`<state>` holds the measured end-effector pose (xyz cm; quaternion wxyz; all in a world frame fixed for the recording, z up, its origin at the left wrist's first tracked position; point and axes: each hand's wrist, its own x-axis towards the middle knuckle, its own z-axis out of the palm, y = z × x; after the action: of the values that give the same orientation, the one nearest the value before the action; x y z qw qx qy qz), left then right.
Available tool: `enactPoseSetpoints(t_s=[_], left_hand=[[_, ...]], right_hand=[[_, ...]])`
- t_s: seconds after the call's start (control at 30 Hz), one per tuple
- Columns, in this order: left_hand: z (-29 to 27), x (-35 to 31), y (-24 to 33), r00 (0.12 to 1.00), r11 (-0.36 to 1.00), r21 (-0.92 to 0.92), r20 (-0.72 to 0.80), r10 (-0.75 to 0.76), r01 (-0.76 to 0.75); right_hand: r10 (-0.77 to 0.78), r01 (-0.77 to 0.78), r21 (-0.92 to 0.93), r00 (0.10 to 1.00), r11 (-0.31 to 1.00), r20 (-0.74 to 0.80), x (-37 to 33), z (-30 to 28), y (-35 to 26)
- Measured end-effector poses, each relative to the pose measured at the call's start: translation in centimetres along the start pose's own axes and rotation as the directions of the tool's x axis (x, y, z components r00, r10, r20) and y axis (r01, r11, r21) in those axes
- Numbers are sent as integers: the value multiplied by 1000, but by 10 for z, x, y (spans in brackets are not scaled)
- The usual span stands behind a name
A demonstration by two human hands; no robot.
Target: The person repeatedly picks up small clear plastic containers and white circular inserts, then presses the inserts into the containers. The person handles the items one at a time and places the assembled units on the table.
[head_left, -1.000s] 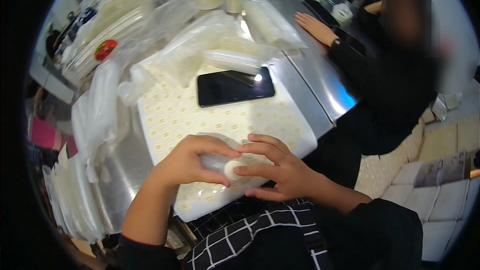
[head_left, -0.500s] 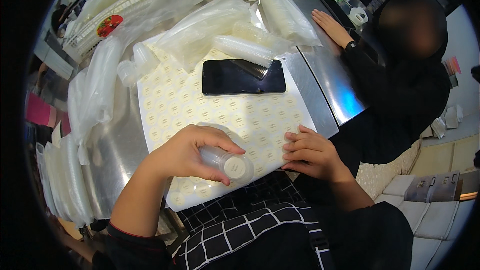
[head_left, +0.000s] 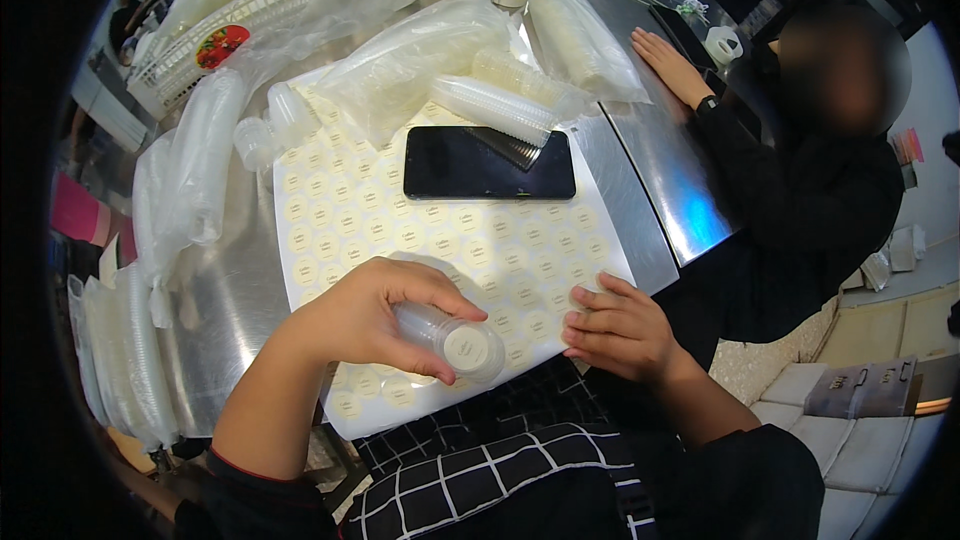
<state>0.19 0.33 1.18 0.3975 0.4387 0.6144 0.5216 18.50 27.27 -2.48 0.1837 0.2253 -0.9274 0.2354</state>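
My left hand (head_left: pixel 395 325) is closed around a clear plastic cup (head_left: pixel 420 322), with thumb and fingers on opposite sides. The cup lies tilted, its end toward me, and a round cream sticker (head_left: pixel 466 347) sits on that end. Beneath is a large white sheet of round cream stickers (head_left: pixel 350 208), its near edge reaching my lap. At the sheet's right edge rests my right hand (head_left: pixel 625 330), fingers slightly bent and apart, holding nothing that I can see. A black phone (head_left: pixel 470 162) lies across the far part of the sheet.
Nested clear cups (head_left: pixel 495 108) lean over the phone's far edge. Plastic bags (head_left: pixel 410 65) and bagged cup stacks (head_left: pixel 200 165) lie beyond and left. A white basket (head_left: pixel 165 80) stands at far left. At right, a co-worker's hand (head_left: pixel 672 68) rests on the steel table (head_left: pixel 655 175).
My left hand and the cup have shifted slightly, and the cup's stickered end has tipped a little. My right hand stays at the sheet's edge. The whole view has moved slightly.
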Motion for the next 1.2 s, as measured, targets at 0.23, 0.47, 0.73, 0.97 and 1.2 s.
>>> enactPoseSetpoints(t_s=[0.23,0.47,0.73,0.97,1.2], left_hand=[[1,1,2,999,999,21,-2,48,-48],[2,0,3,992,988,84,16,125,-126],[5,-2,1,968,960,128,67,242,-249],[4,-4,2,974,965,144,78,211,-220],[5,-5,0,975,971,101,72,211,-217]], right_hand=[[272,-287,186,957,940,100,14,-13,-12],[433,-422,418,898,805,72,31,-30,-7],[-233,270,236,957,934,-172,56,-6,-44],[-246,293,208,943,933,-223,72,18,-50],[-195,235,226,963,945,-188,70,20,-51]])
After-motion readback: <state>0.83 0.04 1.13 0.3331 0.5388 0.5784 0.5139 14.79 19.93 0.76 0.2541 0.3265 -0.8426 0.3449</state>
